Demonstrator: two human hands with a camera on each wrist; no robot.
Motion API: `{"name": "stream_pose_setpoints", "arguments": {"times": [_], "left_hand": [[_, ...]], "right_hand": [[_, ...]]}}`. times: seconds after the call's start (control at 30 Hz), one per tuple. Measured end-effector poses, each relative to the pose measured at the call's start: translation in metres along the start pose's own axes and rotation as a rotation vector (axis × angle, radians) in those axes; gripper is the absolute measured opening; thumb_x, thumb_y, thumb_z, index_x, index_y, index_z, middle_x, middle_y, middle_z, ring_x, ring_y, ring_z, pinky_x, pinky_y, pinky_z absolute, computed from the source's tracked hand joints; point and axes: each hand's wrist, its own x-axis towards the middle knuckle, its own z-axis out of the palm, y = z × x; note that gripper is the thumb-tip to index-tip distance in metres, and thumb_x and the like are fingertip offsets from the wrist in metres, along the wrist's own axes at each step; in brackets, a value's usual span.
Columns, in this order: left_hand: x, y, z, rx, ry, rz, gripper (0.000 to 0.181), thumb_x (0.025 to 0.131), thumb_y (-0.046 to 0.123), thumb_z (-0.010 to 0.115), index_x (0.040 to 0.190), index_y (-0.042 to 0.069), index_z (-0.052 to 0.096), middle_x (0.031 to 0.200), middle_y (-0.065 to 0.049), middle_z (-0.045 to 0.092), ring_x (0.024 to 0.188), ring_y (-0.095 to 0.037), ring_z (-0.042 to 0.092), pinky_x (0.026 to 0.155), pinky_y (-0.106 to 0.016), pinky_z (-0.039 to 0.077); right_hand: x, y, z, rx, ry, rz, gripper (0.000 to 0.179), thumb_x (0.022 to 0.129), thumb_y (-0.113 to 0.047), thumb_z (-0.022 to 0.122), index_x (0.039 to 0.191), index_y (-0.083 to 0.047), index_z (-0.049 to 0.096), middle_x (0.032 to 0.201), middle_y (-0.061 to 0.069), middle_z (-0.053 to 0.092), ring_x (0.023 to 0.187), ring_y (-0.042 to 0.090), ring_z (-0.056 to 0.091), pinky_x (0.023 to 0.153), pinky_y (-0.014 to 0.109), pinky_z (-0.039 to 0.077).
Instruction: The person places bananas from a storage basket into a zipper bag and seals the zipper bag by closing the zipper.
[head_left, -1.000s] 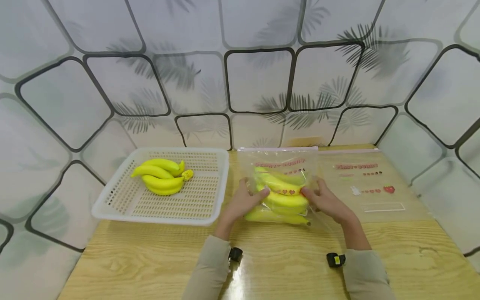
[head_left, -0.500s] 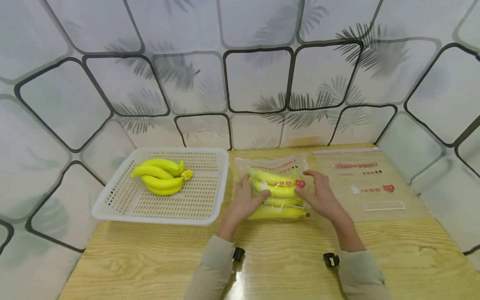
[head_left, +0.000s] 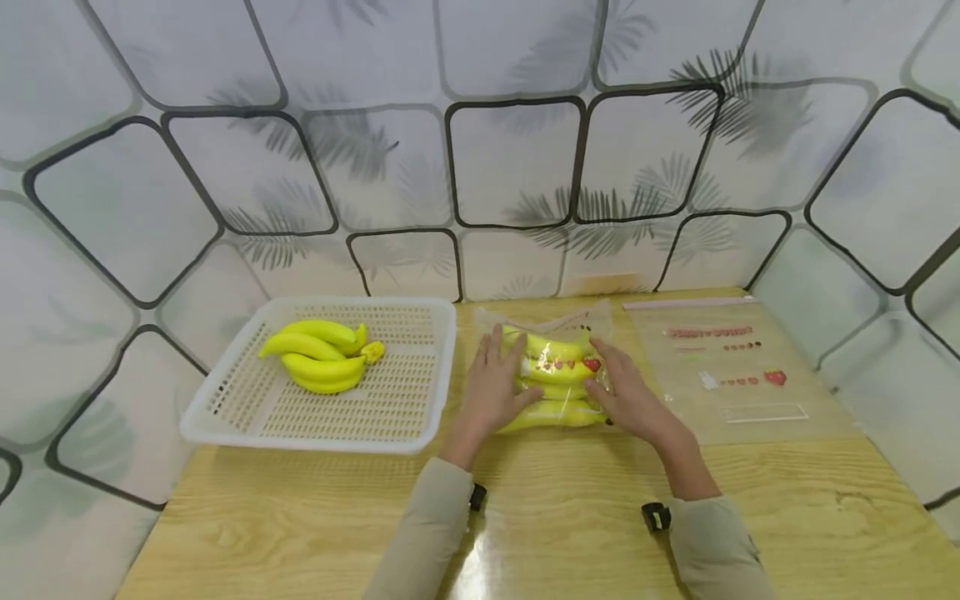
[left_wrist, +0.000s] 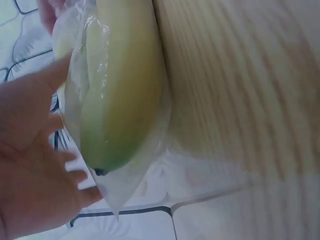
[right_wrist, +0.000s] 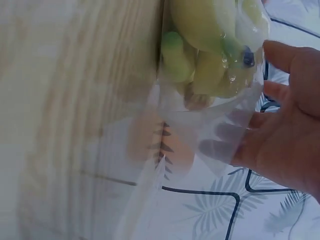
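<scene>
Bananas [head_left: 564, 410] were enclosed in a clear bag [head_left: 600, 318], set on the surface [head_left: 570, 508] between a basket [head_left: 397, 396], in which a bunch [head_left: 318, 358] was held, and a flat bag [head_left: 742, 358]. The left grip [head_left: 491, 385] was spread across the clear bag's left end, its thumb laid low on the film; the right grip [head_left: 636, 400] was spread loosely at the other end, its thumb touched to the plastic. Nothing was seen to be pinched by either. The step was judged to be a settling of the load, best done with flat, even pressure from both sides, so that the bananas could be kept in line and air eased toward the top edge. Hard squeezing was best avoided, lest the film be creased. Whether the top was sealed could not be told.
</scene>
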Motion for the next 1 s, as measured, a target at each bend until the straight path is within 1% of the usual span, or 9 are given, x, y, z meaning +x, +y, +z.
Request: {"name": "stream_pose_setpoints", "arguments": {"times": [0.07, 0.13, 0.23, 0.33, 0.47, 0.6, 0.73, 0.83, 1.0], "left_hand": [[0.0, 0.002, -0.001, 0.088, -0.038, 0.074, 0.086, 0.095, 0.057, 0.057, 0.16, 0.016, 0.019, 0.165, -0.017, 0.009, 0.151, -0.039, 0.011, 0.117, -0.057, 0.024], [-0.001, 0.004, -0.001, 0.145, -0.057, 0.114, 0.081, 0.096, 0.061, 0.051, 0.157, 0.015, 0.027, 0.164, -0.015, 0.018, 0.15, -0.037, 0.015, 0.117, -0.056, 0.025], [-0.003, 0.008, -0.002, 0.205, -0.052, 0.117, 0.075, 0.094, 0.061, 0.055, 0.151, 0.015, 0.038, 0.159, -0.015, 0.031, 0.147, -0.037, 0.026, 0.114, -0.054, 0.031], [-0.003, 0.01, 0.0, 0.237, -0.064, 0.105, 0.081, 0.089, 0.057, 0.066, 0.15, 0.013, 0.035, 0.157, -0.016, 0.032, 0.145, -0.037, 0.031, 0.112, -0.052, 0.036], [0.004, 0.008, 0.004, 0.177, -0.088, 0.076, 0.1, 0.086, 0.05, 0.073, 0.158, 0.012, 0.016, 0.16, -0.019, 0.022, 0.146, -0.038, 0.025, 0.11, -0.055, 0.037], [0.018, 0.007, 0.001, 0.065, -0.166, 0.011, 0.109, 0.087, 0.047, 0.074, 0.161, 0.016, 0.001, 0.164, -0.019, 0.005, 0.15, -0.039, 0.014, 0.112, -0.061, 0.03], [0.028, 0.005, -0.003, -0.031, -0.26, -0.042, 0.112, 0.088, 0.048, 0.071, 0.16, 0.018, -0.01, 0.165, -0.017, -0.011, 0.152, -0.035, 0.0, 0.115, -0.063, 0.02], [0.031, 0.004, -0.003, -0.044, -0.281, -0.048, 0.113, 0.089, 0.051, 0.069, 0.159, 0.019, -0.013, 0.164, -0.016, -0.014, 0.152, -0.033, -0.003, 0.115, -0.062, 0.02], [0.028, 0.002, -0.002, -0.038, -0.303, -0.04, 0.117, 0.087, 0.054, 0.07, 0.158, 0.021, -0.017, 0.164, -0.015, -0.018, 0.152, -0.031, -0.006, 0.116, -0.058, 0.023]], "right_hand": [[-0.002, -0.001, -0.001, -0.028, -0.006, 0.0, 0.069, 0.104, -0.03, 0.052, 0.158, -0.006, 0.017, 0.159, 0.032, 0.009, 0.143, 0.056, 0.01, 0.105, 0.077, 0.018], [-0.003, -0.001, -0.001, -0.053, -0.037, -0.004, 0.073, 0.103, -0.037, 0.053, 0.159, -0.009, 0.016, 0.16, 0.031, 0.006, 0.144, 0.056, 0.008, 0.104, 0.078, 0.02], [-0.006, -0.004, -0.001, -0.064, -0.113, -0.014, 0.079, 0.101, -0.043, 0.055, 0.159, -0.008, 0.016, 0.158, 0.032, 0.013, 0.142, 0.054, 0.02, 0.105, 0.073, 0.027], [-0.007, -0.01, -0.003, -0.084, -0.139, 0.005, 0.083, 0.098, -0.046, 0.059, 0.157, -0.005, 0.018, 0.153, 0.033, 0.022, 0.136, 0.051, 0.034, 0.104, 0.067, 0.034], [0.004, -0.014, -0.003, -0.121, -0.174, 0.026, 0.09, 0.097, -0.048, 0.06, 0.158, -0.004, 0.011, 0.153, 0.034, 0.023, 0.135, 0.053, 0.036, 0.104, 0.065, 0.036], [0.018, -0.007, 0.002, -0.102, -0.226, 0.021, 0.099, 0.096, -0.047, 0.061, 0.159, -0.006, -0.004, 0.156, 0.038, 0.007, 0.139, 0.059, 0.022, 0.105, 0.069, 0.031], [0.03, 0.0, 0.002, -0.062, -0.238, 0.027, 0.102, 0.095, -0.041, 0.065, 0.159, -0.008, -0.009, 0.156, 0.039, -0.007, 0.141, 0.061, 0.008, 0.106, 0.073, 0.025], [0.035, 0.003, 0.0, -0.043, -0.246, 0.035, 0.104, 0.094, -0.04, 0.067, 0.159, -0.01, -0.008, 0.157, 0.037, -0.009, 0.142, 0.06, 0.005, 0.106, 0.074, 0.023], [0.035, 0.005, 0.0, -0.09, -0.26, 0.031, 0.111, 0.09, -0.046, 0.07, 0.159, -0.009, -0.009, 0.156, 0.039, -0.006, 0.141, 0.061, 0.011, 0.106, 0.072, 0.027]]}}
